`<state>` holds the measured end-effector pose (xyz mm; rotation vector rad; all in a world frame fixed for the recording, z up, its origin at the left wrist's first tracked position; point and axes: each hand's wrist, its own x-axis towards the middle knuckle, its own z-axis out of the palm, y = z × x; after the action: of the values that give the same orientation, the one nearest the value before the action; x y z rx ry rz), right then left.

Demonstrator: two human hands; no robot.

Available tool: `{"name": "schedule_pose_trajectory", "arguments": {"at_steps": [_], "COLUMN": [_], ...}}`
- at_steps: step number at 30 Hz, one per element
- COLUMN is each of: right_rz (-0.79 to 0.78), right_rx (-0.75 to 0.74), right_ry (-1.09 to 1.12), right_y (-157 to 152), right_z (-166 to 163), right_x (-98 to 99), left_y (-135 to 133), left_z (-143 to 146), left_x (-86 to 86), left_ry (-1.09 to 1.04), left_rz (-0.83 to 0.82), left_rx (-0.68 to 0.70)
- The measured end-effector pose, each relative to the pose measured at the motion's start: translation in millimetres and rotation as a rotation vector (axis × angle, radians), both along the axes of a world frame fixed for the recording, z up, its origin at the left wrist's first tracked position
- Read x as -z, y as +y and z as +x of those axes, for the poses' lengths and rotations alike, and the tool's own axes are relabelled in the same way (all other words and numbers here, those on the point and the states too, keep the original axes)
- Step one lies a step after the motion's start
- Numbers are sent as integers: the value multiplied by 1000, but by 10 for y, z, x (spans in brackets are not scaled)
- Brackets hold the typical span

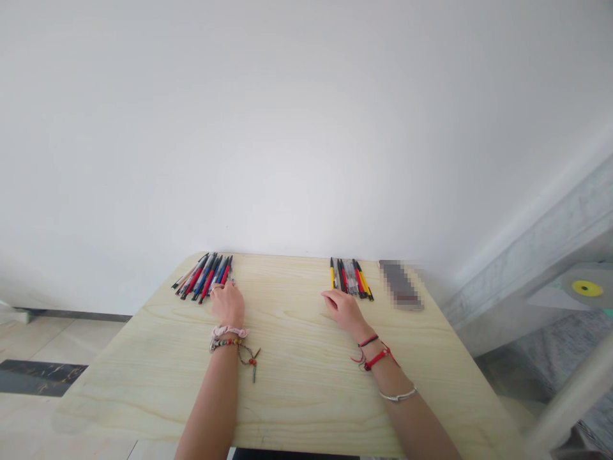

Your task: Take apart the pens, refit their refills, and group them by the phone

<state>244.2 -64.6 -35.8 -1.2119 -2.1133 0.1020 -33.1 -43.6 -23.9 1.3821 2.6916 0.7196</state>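
My left hand rests at the near right edge of a bunch of pens with red, blue and clear barrels and black tips. Its fingers are curled downward, and my own hand hides whatever lies under the fingertips. On the other side, my right hand is closed in a loose curl, with no object showing from it. Just beyond its knuckles lies a second row of pens, some yellow, some clear, others red or black. That hand partly covers their near ends.
A dark rectangular object, blurred by pixels, lies at the table's back right. The pale wooden table meets a white wall at its far edge. To the right, beyond the table, is a grey roll-like item with a yellow centre.
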Motion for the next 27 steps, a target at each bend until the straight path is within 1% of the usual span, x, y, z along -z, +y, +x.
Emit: {"name": "schedule_pose_trajectory", "arguments": {"at_steps": [2, 5, 8, 12, 15, 20, 22, 23, 25, 27], "right_rz": [-3, -2, -2, -15, -24, -27, -29, -32, -42, -56], "right_rx": [-3, -1, -1, -5, 5, 9, 10, 9, 2, -9], "right_ry": [2, 3, 10, 12, 10, 6, 10, 14, 31, 67], "right_y": [0, -3, -8, -14, -17, -19, -19, -20, -22, -24], "right_z": [-1, -4, -5, -5, -5, -4, -4, -5, -10, -19], "right_x": [-4, -14, -24, -34, -40, -39, -37, -37, -39, -46], "left_y": [4, 8, 11, 24, 38, 50, 62, 72, 101, 131], "left_z": [2, -26, -97, -188, -195, -141, -116, -99, -42, 54], "left_x": [11, 26, 58, 122, 144, 87, 51, 38, 24, 30], "left_ry": [0, 26, 26, 2, 9, 36, -4, -44, -170, -347], "left_rz": [34, 116, 126, 100, 99, 212, 266, 286, 310, 322], "left_rx": [-21, -106, -164, -179, -202, -225, -177, -121, 61, 299]}}
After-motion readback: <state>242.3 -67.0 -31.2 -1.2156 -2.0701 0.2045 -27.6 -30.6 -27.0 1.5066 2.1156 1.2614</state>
